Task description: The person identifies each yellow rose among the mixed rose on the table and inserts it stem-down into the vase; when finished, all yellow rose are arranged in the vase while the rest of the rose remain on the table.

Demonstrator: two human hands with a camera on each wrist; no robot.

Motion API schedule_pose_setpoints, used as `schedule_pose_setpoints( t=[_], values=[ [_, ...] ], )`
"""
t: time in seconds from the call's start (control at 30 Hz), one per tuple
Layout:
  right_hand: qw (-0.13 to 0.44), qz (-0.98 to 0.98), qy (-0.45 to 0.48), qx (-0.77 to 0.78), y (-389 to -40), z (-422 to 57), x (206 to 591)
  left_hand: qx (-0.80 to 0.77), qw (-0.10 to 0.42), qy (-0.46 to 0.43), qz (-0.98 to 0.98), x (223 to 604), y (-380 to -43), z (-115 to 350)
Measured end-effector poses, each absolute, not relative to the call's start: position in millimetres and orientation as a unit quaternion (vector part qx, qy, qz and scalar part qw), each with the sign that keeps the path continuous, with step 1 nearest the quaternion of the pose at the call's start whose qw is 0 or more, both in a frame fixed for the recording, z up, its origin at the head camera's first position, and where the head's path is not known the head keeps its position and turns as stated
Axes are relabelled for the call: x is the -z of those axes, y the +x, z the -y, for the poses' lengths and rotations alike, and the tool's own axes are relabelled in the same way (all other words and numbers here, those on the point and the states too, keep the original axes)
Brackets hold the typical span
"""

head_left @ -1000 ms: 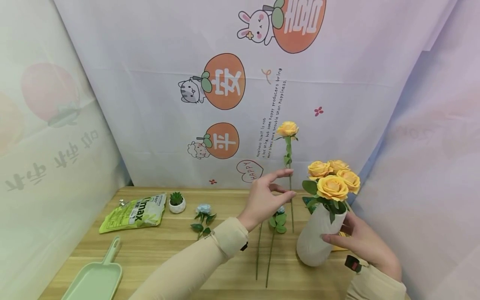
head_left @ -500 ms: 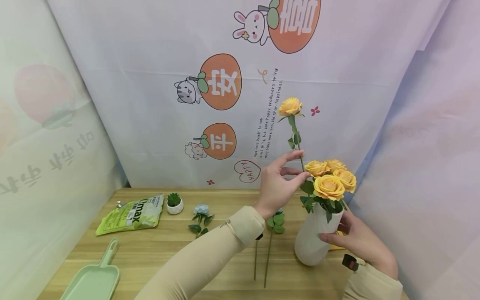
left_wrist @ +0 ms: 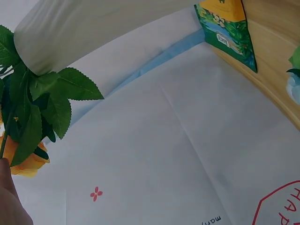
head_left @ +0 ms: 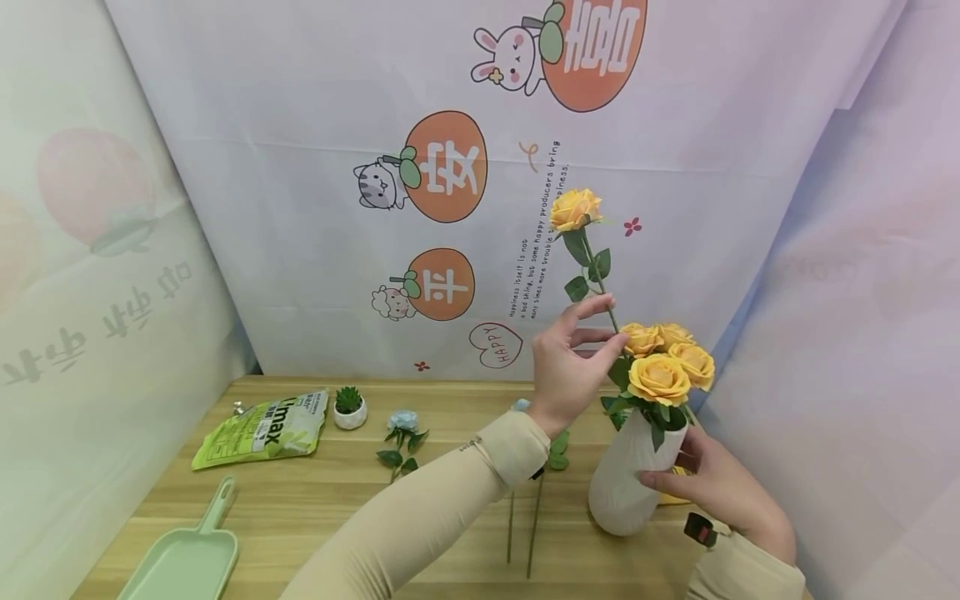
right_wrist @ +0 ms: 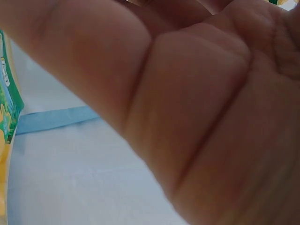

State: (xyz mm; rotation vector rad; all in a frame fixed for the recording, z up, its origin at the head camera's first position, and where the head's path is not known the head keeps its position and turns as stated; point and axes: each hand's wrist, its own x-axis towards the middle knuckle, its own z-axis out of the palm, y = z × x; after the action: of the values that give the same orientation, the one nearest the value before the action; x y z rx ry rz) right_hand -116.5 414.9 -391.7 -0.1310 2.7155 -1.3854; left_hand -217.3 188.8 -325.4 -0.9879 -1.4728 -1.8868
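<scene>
My left hand (head_left: 570,362) pinches the stem of a yellow rose (head_left: 575,210) between thumb and fingers, up beside the bunch. The flower head leans a little left, above the hand. The white vase (head_left: 630,483) tilts toward the right, with several yellow roses (head_left: 660,379) standing in it. With thumb and fingers my right hand (head_left: 723,483) grips the vase from its right side, near the neck. In the left wrist view, green leaves (left_wrist: 51,96) spill over the vase mouth (left_wrist: 42,70). The lower end of the held stem is hidden behind the roses.
Blue roses lie on the wooden table (head_left: 337,517), one blue rose (head_left: 402,423) left of centre. At the left are a green dustpan (head_left: 183,558), a green and white pouch (head_left: 262,429) and a small potted succulent (head_left: 349,408). A yellow and green packet (left_wrist: 229,35) stands behind the vase.
My left hand has raised the yellow rose and carried it right, up to the bunch; its stem now slants. My right hand keeps its hold on the vase.
</scene>
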Motion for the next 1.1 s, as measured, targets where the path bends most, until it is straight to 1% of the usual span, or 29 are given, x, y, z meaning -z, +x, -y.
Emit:
schedule_pose_setpoints(
  t=[0.3,0.47,0.57,0.73,1.1],
  values=[
    [0.041,-0.889,-0.046,0.453,-116.4,-415.4,391.9,0.665,0.268,-0.388,0.579,336.5,-208.7,-198.3],
    [0.042,-0.889,-0.044,0.453,-116.7,-416.2,392.4,0.643,0.276,-0.389,0.599,345.4,-208.5,-201.2],
    [0.046,-0.889,-0.041,0.455,-116.6,-415.9,392.3,0.640,0.259,-0.391,0.609,350.4,-208.4,-200.4],
    [0.052,-0.884,-0.041,0.462,-116.1,-414.4,392.1,0.641,0.215,-0.399,0.619,359.9,-207.4,-199.9],
    [0.035,-0.888,-0.052,0.455,-116.9,-415.9,393.5,0.612,0.210,-0.418,0.638,371.0,-204.5,-201.5]
  ],
)
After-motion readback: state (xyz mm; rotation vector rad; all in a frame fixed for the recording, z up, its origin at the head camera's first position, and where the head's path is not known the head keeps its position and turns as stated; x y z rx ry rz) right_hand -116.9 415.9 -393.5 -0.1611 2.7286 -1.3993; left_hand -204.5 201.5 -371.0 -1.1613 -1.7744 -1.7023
